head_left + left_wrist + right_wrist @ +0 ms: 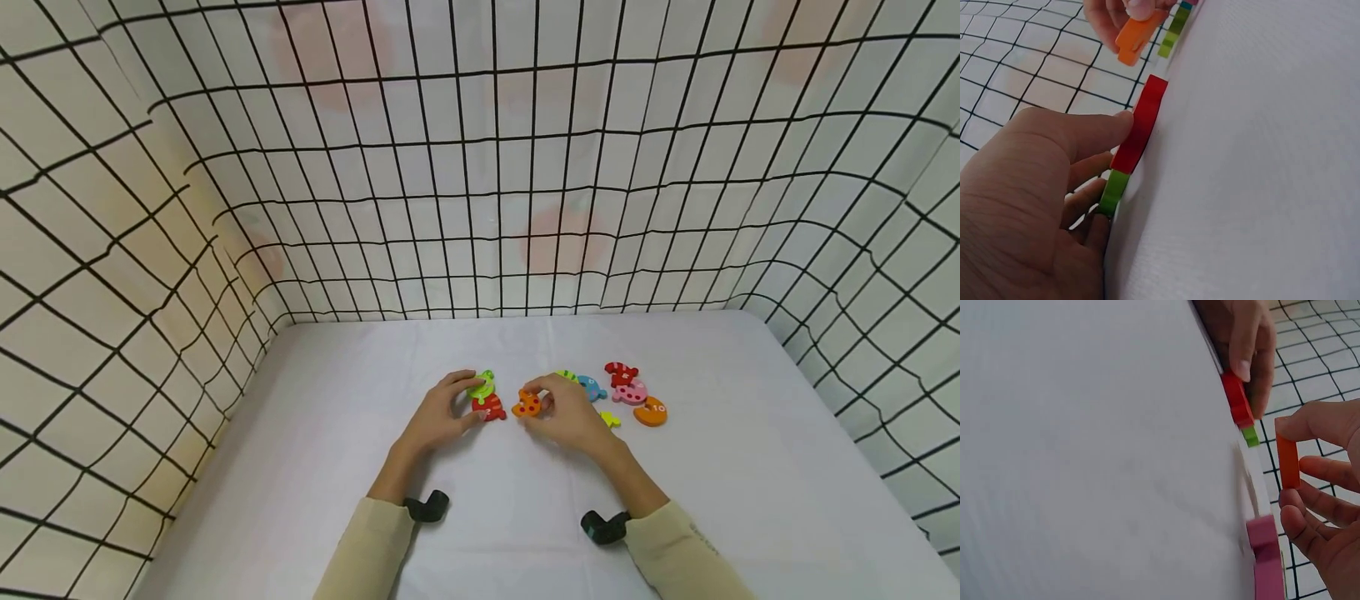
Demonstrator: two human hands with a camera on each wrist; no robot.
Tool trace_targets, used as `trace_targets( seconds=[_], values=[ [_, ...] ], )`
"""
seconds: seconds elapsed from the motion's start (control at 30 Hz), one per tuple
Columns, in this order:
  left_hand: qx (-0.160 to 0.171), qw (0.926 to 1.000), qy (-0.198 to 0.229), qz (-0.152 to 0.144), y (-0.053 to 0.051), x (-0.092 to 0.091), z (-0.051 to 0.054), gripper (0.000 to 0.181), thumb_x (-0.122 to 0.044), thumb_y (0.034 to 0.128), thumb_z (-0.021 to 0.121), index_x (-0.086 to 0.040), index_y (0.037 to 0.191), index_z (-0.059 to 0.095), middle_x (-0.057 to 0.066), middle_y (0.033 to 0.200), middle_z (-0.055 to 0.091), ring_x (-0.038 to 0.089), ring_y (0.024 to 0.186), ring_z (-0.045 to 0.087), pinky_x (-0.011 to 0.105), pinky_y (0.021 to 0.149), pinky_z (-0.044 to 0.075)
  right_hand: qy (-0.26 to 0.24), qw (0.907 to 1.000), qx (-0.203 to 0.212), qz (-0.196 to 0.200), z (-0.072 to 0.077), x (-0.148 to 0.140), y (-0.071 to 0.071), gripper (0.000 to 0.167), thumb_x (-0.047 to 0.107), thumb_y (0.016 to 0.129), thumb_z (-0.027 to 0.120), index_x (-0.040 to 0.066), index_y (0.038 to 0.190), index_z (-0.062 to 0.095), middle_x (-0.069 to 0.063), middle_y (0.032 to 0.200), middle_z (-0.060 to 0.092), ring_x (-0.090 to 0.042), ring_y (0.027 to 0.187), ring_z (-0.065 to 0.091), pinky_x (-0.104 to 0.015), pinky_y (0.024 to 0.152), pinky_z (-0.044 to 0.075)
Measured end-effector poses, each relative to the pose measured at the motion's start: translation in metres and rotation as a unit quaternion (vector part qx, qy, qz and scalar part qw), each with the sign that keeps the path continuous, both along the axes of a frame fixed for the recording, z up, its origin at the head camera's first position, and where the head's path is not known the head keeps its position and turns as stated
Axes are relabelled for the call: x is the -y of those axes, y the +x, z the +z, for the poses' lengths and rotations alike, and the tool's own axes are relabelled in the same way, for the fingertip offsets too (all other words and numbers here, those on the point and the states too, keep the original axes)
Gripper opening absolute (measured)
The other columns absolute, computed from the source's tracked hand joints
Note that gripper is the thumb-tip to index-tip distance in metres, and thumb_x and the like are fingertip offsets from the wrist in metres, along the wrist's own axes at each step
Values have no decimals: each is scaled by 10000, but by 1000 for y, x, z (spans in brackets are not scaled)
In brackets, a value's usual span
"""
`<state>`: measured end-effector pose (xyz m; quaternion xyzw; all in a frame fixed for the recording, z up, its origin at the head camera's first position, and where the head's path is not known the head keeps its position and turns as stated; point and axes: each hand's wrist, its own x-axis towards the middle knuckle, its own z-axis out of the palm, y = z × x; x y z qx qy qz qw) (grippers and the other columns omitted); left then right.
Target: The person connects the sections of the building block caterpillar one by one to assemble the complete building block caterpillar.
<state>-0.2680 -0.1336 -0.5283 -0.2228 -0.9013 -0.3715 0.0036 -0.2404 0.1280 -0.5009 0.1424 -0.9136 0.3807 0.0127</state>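
**Orange piece pinched just to the right of a red piece and a green piece**

Head view: I look down on a white-covered table. The left hand arches around the touching pair, thumb at the red piece, fingertips at the green piece beyond it. The right hand pinches the dotted orange piece between thumb and fingers. A narrow gap separates it from the red piece's right end; I judge that gap is what the coming move turns on. More pieces lie to the right, including a blue one, a pink one and an orange ring-like one marked 10.

Left wrist view: the thumb presses the red piece's edge, with fingers bent behind the green. The orange piece shows past the red's far end, its long axis slanting, and looks lifted off the cloth.

Right wrist view: I see the orange piece edge-on, thumb at one end, fingers curled around behind. The right hand is nearer to it; the left is just beyond, at the red piece.
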Motion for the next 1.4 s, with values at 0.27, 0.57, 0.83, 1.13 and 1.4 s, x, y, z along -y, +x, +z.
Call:
trace_targets(
  seconds=[0.27, 0.57, 0.83, 1.13, 1.4],
  values=[
    [-159, 9996, 177, -126, -2, -2, 0, 511, -260, 911, 759, -121, 1390, 646, 117, 1537, 518, 349, 1452, 463, 593, 1193, 371, 162, 9995, -144, 236, -4, 20, -1, 425, 256, 806, 884, 136, 1184, 731, 38, 943, 628, -117, 786, 537, -239, 679, 486],
    [-195, 9994, 257, -127, -2, -4, -1, 501, -274, 909, 766, -130, 1377, 656, 126, 1537, 517, 357, 1449, 464, 612, 1185, 368, 305, 9995, 28, 66, -5, 29, 0, 439, 280, 806, 885, 119, 1185, 732, 0, 866, 574, -135, 763, 507, -270, 663, 440],
    [-125, 9997, 188, 130, -2, -8, 1, 491, -280, 883, 770, -170, 1354, 683, 135, 1561, 475, 383, 1452, 427, 632, 1177, 366, 468, 9989, 22, 72, -8, 32, -2, 435, 269, 800, 889, 99, 1170, 737, 7, 922, 598, -138, 794, 510, -282, 702, 458],
    [-28, 9997, 162, 183, -1, -8, 1, 497, -276, 881, 768, -176, 1359, 678, 118, 1526, 489, 371, 1432, 441, 614, 1181, 371, 426, 9987, 281, -30, -4, 23, 0, 443, 312, 805, 889, 165, 1192, 729, 17, 943, 615, -138, 812, 521, -270, 666, 455],
    [-198, 9997, 91, 100, -2, -3, -1, 473, -245, 886, 770, -155, 1342, 683, 126, 1483, 532, 368, 1403, 485, 598, 1172, 393, 385, 9988, 265, -160, 1, -5, 5, 451, 315, 838, 864, 152, 1229, 708, -15, 1070, 663, -177, 934, 559, -296, 799, 518]
  ],
)
